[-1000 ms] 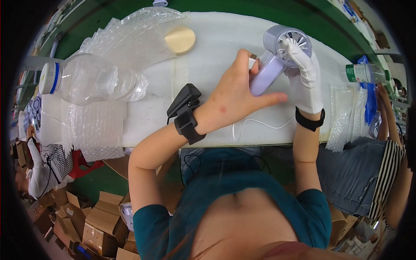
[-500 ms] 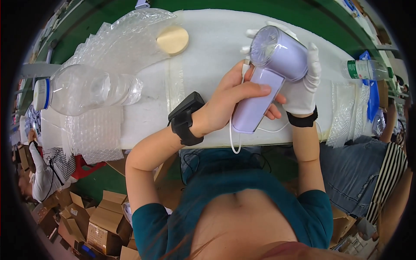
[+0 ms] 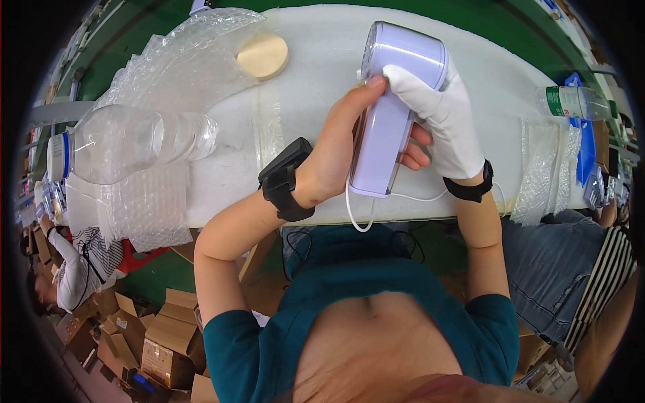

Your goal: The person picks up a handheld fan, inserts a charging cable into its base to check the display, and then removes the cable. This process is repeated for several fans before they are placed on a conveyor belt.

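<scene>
A lavender handheld device, by its look a fabric shaver point(image 3: 384, 144), is held between both hands over the table, its round head up and its long flat handle slanting toward me. My bare left hand point(image 3: 336, 151) wraps the handle from behind, thumb at the neck and fingertips showing past the right side. My right hand point(image 3: 447, 121), in a white glove, is closed around the head's right side with its thumb across the neck. A white cable point(image 3: 358, 230) loops below the handle and runs right past my right wrist. The head's front face is turned left, mostly out of sight.
A big clear bottle point(image 3: 117, 144) lies at the left on bubble wrap point(image 3: 144, 208). A round cream-coloured disc point(image 3: 263, 56) sits at the back. More bubble wrap point(image 3: 537, 168) and a small bottle point(image 3: 564, 102) are at the right. Cardboard boxes point(image 3: 168, 336) crowd the floor; other people stand both sides.
The shaver has turned so its head's face points left, and its handle is more upright. My right thumb has come over the neck, and my left thumb has slid up the handle.
</scene>
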Demonstrator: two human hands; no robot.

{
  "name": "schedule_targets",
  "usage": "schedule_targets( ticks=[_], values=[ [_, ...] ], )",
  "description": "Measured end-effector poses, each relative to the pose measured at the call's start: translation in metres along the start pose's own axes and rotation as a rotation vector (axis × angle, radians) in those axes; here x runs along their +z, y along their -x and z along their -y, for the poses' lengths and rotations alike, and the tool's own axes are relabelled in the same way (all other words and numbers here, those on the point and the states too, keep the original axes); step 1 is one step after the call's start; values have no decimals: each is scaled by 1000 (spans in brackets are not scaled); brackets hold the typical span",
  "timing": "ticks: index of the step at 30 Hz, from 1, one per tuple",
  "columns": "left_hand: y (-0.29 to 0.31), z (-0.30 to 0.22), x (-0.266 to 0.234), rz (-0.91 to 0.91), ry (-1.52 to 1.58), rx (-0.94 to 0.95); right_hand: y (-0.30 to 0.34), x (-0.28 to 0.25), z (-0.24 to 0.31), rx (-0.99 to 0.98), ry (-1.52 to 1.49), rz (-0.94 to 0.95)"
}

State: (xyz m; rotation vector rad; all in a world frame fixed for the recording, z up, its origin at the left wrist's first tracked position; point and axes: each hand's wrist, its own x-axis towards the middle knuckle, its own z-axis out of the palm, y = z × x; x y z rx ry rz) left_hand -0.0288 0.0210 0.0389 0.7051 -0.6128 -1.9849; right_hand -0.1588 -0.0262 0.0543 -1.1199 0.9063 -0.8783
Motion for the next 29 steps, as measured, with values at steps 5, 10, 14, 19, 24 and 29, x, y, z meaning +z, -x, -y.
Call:
schedule_targets(
  ticks=[5, 10, 14, 19, 24, 29],
  values=[
    [0, 3, -3, -19, -7, 57, 1, 3, 7, 33, 110, -29],
    [-1, 2, -5, -121, 33, 194, 11, 16, 3, -64, 49, 77],
    [0, -11, -14, -156, 88, 257, 16, 21, -9, -45, 130, 220],
    [2, -18, -11, -114, 5, 276, 14, 17, -21, 45, 180, 270],
    [-2, -16, -13, -108, -115, 332, 8, 14, -29, 258, 122, 431],
    [-2, -16, -2, -150, -443, 498, 5, 13, -9, 265, -79, 558]
  ],
)
